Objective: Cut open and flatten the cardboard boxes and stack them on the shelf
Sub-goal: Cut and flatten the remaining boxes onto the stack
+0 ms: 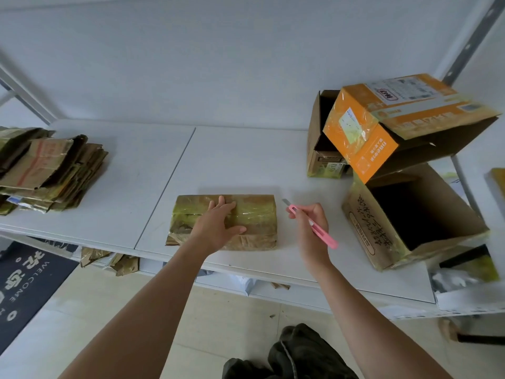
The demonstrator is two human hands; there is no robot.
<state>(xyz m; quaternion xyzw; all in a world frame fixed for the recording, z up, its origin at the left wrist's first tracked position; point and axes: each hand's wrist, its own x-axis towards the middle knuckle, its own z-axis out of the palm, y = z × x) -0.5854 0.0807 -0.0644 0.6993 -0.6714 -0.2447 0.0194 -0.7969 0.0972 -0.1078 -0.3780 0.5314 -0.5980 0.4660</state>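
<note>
Partly cut off at the left edge, a stack of flattened cardboard (52, 170) sits on the white shelf (232, 160), its far end out of frame; at right, the orange box (393, 119) leans tilted on a brown open box (322, 138) behind it and on a larger brown box (410, 217) lying on its side, opening dark, interiors not readable; print on the boxes too blurred to read; cardboard scraps (109, 259) show below the shelf's front edge, mostly hidden; a dark welcome mat (24, 283) is clipped at lower left; dark fabric (295, 356) at bottom centre, unclear what; bare shelf surface lies between the stack and the taped flat box (257, 214) at centre, and a narrower strip between that box and the right-hand boxes; the flat box lies close to the shelf's front edge; left hand (218, 228) presses flat on top of it, fingers straight and spread, thumb out toward the right; right hand (311, 225) just beside the box's right edge, apart from it, fingers curled round a pink utility knife (314, 225), blade tip pointing up-left toward the box corner, not touching.
</note>
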